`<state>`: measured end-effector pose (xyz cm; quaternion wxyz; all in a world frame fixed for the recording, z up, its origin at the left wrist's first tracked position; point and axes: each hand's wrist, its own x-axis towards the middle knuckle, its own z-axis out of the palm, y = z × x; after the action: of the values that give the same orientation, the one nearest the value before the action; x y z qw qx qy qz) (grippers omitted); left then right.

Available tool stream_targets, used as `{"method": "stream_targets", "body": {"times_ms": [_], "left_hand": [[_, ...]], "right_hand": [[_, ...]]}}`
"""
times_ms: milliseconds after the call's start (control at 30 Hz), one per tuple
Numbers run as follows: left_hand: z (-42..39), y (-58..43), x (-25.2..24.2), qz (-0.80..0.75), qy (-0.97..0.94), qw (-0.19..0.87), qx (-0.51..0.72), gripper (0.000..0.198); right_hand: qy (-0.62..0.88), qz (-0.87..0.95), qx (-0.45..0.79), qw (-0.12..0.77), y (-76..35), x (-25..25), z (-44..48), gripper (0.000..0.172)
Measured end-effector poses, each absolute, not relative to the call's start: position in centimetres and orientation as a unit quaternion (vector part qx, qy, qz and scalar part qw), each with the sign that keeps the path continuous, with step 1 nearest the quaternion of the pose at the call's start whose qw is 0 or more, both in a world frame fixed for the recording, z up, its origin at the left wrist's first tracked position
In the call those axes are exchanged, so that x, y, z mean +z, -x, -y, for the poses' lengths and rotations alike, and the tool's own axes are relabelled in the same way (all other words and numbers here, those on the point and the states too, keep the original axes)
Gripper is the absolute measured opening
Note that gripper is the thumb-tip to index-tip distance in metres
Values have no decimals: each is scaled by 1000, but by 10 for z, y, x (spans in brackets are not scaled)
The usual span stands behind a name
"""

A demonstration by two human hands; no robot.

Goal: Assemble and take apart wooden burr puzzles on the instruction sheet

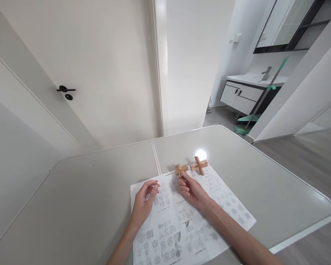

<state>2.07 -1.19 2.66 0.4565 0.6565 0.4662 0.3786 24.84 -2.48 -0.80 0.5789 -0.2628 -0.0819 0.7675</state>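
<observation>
A wooden burr puzzle [179,169], made of crossed blocks, is pinched between the thumb and fingers of my right hand [191,189] just above the top edge of a printed instruction sheet [187,243]. Beside it, a second wooden burr puzzle [199,165] in a cross shape lies at the sheet's upper right corner. My left hand [145,198] rests over the left part of the sheet, its fingers loosely curled and apart from the thumb, with nothing in it. Small drawings in several groups cover the paper.
The sheet lies on a pale grey table [85,206] with a seam [155,156] and rounded corners. Behind stands a closed door [107,73] with a black handle [66,89]. At the right are a washbasin cabinet [241,95] and a green dustpan [242,129].
</observation>
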Motion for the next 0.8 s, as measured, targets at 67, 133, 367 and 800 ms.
{"method": "stream_targets", "body": {"times_ms": [67,133,367,800], "left_hand": [[12,-22,26,-470,-656,455,376,34],[11,-22,26,-473,-657,453,374,34],[10,-21,23,-476,-660,449,368,35],[11,-23,30,-485,-671,431,360,36]], "right_hand": [[240,54,769,590,-250,-13,22,33],[220,40,774,593,-251,-16,21,34],[199,50,765,611,-252,-21,19,32],[223,56,734,640,-259,-25,17,36]]}}
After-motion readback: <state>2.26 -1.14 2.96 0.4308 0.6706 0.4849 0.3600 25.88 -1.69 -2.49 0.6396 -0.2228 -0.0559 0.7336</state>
